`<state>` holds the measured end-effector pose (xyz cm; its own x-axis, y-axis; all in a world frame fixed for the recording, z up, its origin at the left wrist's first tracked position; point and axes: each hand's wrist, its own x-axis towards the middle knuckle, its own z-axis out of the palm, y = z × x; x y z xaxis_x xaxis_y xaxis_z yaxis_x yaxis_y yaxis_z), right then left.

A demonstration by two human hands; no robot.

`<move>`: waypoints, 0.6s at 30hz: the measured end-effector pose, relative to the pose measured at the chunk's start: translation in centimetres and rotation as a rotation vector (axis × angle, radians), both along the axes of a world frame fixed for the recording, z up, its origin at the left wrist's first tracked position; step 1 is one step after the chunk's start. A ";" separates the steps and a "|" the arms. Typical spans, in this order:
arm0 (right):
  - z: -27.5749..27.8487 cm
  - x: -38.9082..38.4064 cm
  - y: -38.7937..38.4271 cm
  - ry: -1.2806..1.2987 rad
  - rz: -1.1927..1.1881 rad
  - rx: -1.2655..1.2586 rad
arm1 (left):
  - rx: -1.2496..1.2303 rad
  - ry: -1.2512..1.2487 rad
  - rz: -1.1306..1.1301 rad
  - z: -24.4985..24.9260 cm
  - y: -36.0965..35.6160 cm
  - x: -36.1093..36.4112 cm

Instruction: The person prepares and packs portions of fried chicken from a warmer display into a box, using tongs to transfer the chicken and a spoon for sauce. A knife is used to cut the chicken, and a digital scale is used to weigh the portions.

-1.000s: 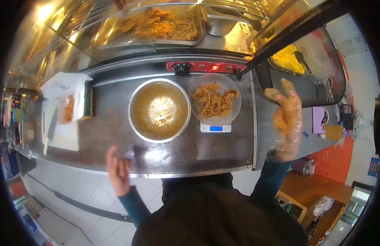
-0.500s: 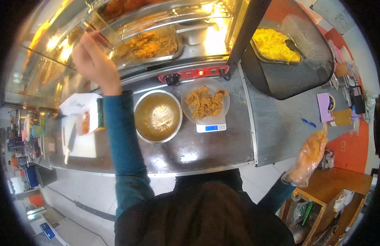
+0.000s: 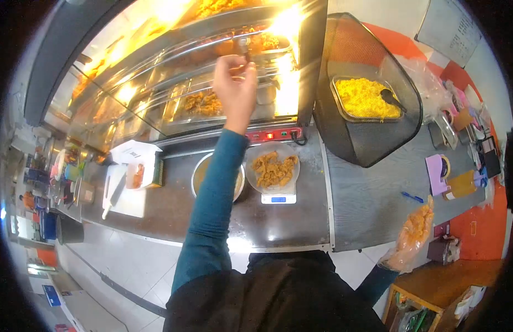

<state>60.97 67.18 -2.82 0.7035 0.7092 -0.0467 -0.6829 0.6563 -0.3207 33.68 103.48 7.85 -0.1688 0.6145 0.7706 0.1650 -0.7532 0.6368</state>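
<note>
Raised in front of the lit glass food cabinet (image 3: 181, 131), my left hand (image 3: 235, 91) has its fingers pinched around a small dark and metallic piece that I cannot make out. My right hand (image 3: 412, 235), in a clear plastic glove smeared with orange coating, is off to the lower right beside the counter, fingers stretched and nothing visible in them. Fried pieces (image 3: 274, 169) lie in a clear round bowl (image 3: 255, 185) on a white scale (image 3: 278, 199). Beside it, my left forearm partly hides a metal bowl (image 3: 240, 187).
A white board (image 3: 135, 203) with a knife (image 3: 115, 192) and an open box (image 3: 152, 160) are at left. A mesh cover (image 3: 350, 146) stands over a tray of yellow food (image 3: 364, 98). A blue pen (image 3: 412, 197) and tape (image 3: 445, 166) lie at right.
My left hand has moved right along the cabinet, and its forearm now crosses the metal bowl. The view has shifted, with the counter lower. My gloved right hand stays at the lower right.
</note>
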 end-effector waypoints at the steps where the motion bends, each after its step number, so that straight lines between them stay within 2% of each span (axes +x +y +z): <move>1: 0.2 0.1 0.1 -0.002 0.008 0.010 | -0.008 -0.012 -0.023 -0.1 -0.1 0.8; 4: 1.0 0.5 0.1 -0.044 0.071 0.051 | 0.010 -0.018 -0.033 -0.8 -0.1 3.0; 6: 0.7 0.7 -0.1 -0.111 0.103 0.080 | 0.136 0.026 0.079 -1.1 0.0 4.3; 7: 0.3 1.0 -0.2 -0.116 0.118 0.087 | 0.057 -0.020 0.055 -0.7 -1.1 5.0; 8: -0.3 1.3 -0.3 -0.116 0.121 0.076 | 0.145 0.043 0.099 -1.0 -1.0 5.2; 10: -0.5 1.3 0.1 -0.123 0.142 0.070 | 0.051 0.100 0.013 -0.8 -1.6 5.5; 12: -0.8 1.0 0.5 -0.067 0.120 0.039 | 0.077 0.097 -0.056 -0.4 -2.8 5.1; 14: -1.7 1.4 1.1 -0.061 0.183 0.074 | -0.096 0.103 -0.335 -1.9 -3.5 2.7; 15: -1.8 1.5 1.4 -0.050 0.228 0.104 | -0.219 -0.132 -0.446 -2.9 -5.4 1.8; 17: -1.9 1.4 2.0 -0.046 0.240 0.118 | -0.640 -0.110 -0.421 -6.7 -9.8 -1.8; 18: -1.9 1.2 2.4 -0.041 0.231 0.137 | -0.796 0.217 -0.281 -11.0 -11.3 -3.9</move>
<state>62.14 69.61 -4.70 0.5212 0.8490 0.0862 -0.8082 0.5235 -0.2698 29.77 92.13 -3.14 0.1708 0.9810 0.0923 0.2180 -0.1289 0.9674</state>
